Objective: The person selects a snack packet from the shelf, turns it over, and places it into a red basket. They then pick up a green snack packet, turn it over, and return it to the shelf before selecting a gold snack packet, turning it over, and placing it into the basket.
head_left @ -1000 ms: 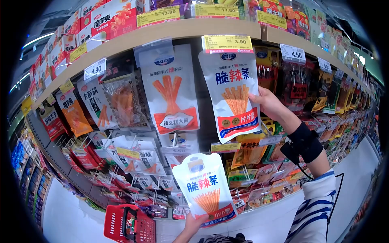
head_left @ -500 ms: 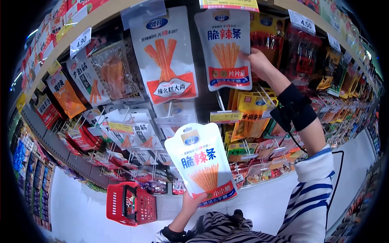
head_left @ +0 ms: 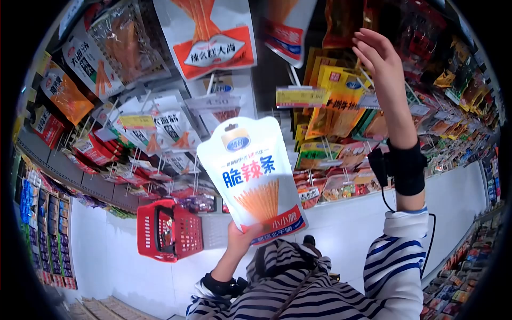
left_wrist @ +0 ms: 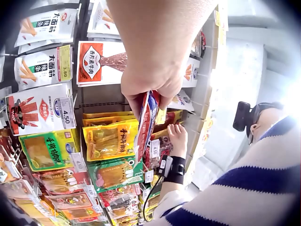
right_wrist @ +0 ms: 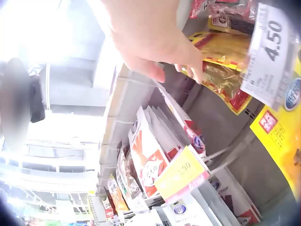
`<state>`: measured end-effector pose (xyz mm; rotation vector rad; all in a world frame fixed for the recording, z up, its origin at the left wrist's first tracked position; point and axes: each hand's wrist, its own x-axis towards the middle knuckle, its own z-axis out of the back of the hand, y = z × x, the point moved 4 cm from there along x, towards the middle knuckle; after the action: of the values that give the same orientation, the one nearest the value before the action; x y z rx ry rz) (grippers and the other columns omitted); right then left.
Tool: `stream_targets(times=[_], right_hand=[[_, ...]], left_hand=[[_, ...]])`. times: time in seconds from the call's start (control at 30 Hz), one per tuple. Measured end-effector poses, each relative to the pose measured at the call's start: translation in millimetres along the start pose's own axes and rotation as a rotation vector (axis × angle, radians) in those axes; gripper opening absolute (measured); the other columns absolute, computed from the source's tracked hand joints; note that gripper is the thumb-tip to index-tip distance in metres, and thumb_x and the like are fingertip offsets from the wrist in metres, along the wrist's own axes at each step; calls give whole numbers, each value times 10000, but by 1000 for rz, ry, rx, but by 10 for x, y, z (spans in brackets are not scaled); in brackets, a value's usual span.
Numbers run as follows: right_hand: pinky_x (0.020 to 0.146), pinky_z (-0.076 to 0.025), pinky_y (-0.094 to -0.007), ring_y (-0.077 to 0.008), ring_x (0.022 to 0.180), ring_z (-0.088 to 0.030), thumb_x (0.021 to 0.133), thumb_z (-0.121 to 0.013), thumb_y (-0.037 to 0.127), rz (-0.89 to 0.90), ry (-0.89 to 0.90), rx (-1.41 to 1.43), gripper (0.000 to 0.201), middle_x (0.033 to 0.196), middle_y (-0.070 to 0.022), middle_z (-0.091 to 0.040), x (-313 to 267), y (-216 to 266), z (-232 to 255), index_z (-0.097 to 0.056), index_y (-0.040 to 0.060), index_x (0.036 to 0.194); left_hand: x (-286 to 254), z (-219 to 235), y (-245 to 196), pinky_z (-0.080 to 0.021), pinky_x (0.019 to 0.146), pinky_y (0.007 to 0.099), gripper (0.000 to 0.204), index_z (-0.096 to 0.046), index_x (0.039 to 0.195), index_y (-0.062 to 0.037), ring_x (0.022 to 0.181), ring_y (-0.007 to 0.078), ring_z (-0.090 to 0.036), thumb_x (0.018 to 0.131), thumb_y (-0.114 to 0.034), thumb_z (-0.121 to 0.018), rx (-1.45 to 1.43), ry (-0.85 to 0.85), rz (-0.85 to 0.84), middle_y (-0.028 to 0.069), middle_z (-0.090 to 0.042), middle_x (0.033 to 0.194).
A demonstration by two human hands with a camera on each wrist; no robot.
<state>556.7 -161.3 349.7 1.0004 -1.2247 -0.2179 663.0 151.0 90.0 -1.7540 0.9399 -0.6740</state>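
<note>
The white packet [head_left: 250, 186] with the bundle of thin sticks on its front was in front of the person's body, face up to the head camera, well out from the rack and tilted a little. The left hand [head_left: 243, 237] pinched it by its lower edge, thumb on the front; the left wrist view showed the same pinch with the packet nearly edge-on. That hold was unchanged from half a second earlier. What had altered was the right hand [head_left: 381, 55]: its fingers had been at the edge of the hanging packet [head_left: 286, 33], and had now come away to the right. In the right wrist view thumb and fingers stood apart with nothing visible between them, near the gold packets [right_wrist: 221, 49]; whether a fingertip brushed one could not be told. Only the left hand's packet was therefore held, and the right hand appeared free. The hanging packet, blurred and cut off by the top of the head view, stayed up at the rack. The camera's view had tipped downward as well, so more floor [head_left: 341, 224] came in. To the hanging packet's left hung the large packet [head_left: 213, 48] with a red label; below it were a yellow price tag [head_left: 301, 97] and yellow packets [head_left: 336, 106]. The red basket [head_left: 185, 234] stood on the floor, to the left of the person.
</note>
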Motion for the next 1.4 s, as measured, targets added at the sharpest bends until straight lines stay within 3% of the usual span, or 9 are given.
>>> stream_targets(times=[0.1,0.3,0.47,0.7,1.27,1.4], right_hand=[[823,-392,-226,-116,926,-502,789,-538,66,32,-16,-8,213,953,-49,-543,-444,-81,-73,-498,-1,986],[747,-423,-204,-86,845,-515,803,-541,92,-214,-18,152,196,917,-42,-546,-912,-614,-257,-514,-2,973],[722,-427,-195,-77,801,-519,795,-563,105,-195,-93,148,183,875,-33,-555,-931,-676,-298,-536,-9,935],[673,-434,-185,-68,709,-528,781,-586,106,-128,-179,165,148,796,-20,-570,-898,-684,-322,-567,-16,863],[623,-440,-173,-58,676,-534,774,-597,128,-229,-129,260,160,777,-13,-577,-903,-715,-326,-578,5,875],[633,-443,-177,-56,685,-531,772,-599,125,-186,-124,230,164,786,-13,-572,-912,-721,-316,-575,0,876]], left_hand=[[-25,21,18,-428,770,266,378,-443,1081,27,895,148,-535,742,-62,-586,-6,-33,51,98,-550,1013],[-65,35,-25,-431,774,282,400,-441,1076,22,897,162,-540,715,-46,-601,24,-75,63,102,-552,1011],[-98,67,-8,-426,794,301,445,-423,1085,18,905,182,-542,692,-54,-619,-9,-94,85,107,-544,1017],[-129,99,-23,-436,749,260,376,-457,1064,31,868,143,-547,729,-59,-604,9,-110,8,91,-563,988],[-133,122,26,-426,772,263,378,-447,1078,22,897,146,-540,741,-60,-598,-12,-52,34,93,-556,1012],[-131,99,22,-433,779,288,435,-451,1060,11,882,169,-552,690,-88,-657,-41,-81,110,97,-561,990]])
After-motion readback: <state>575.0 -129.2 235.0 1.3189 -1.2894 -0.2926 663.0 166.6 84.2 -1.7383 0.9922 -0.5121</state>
